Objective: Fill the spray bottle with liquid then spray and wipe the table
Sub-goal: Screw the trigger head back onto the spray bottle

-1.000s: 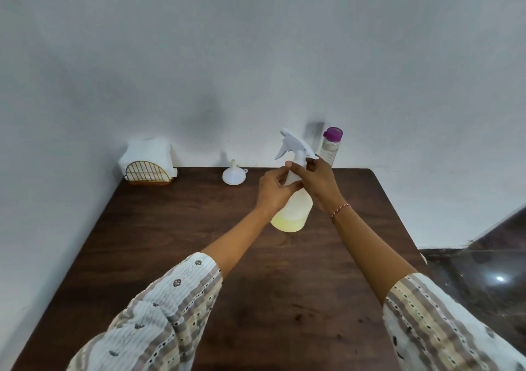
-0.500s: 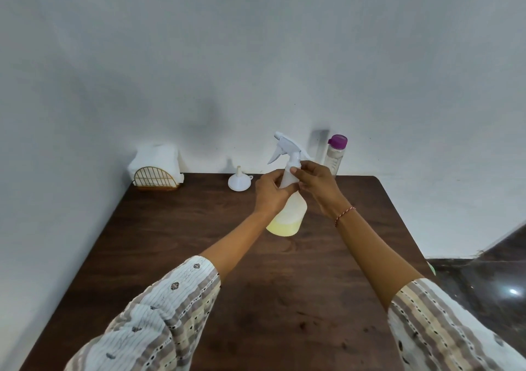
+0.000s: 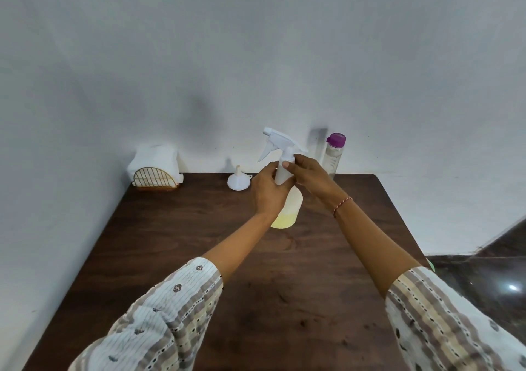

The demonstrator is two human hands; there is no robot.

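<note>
A translucent white spray bottle (image 3: 291, 206) with pale yellow liquid in its bottom stands upright at the middle of the dark wooden table (image 3: 170, 242). Its white trigger head (image 3: 277, 140) sits on top, nozzle pointing left. My left hand (image 3: 267, 191) wraps the bottle's upper body and neck from the left. My right hand (image 3: 308, 175) pinches the collar of the trigger head with thumb and fingers from the right. A small white funnel (image 3: 238, 179) stands upside down on the table just left of the bottle.
A clear bottle with a purple cap (image 3: 333, 154) stands against the wall behind the spray bottle. A gold wire holder with white tissues (image 3: 156, 169) sits at the table's back left corner. White walls close the back and left; dark floor lies to the right.
The trigger head has turned, its nozzle swinging further left, while my right hand's fingers shifted on the collar. The bottle stays in about the same place on the table.
</note>
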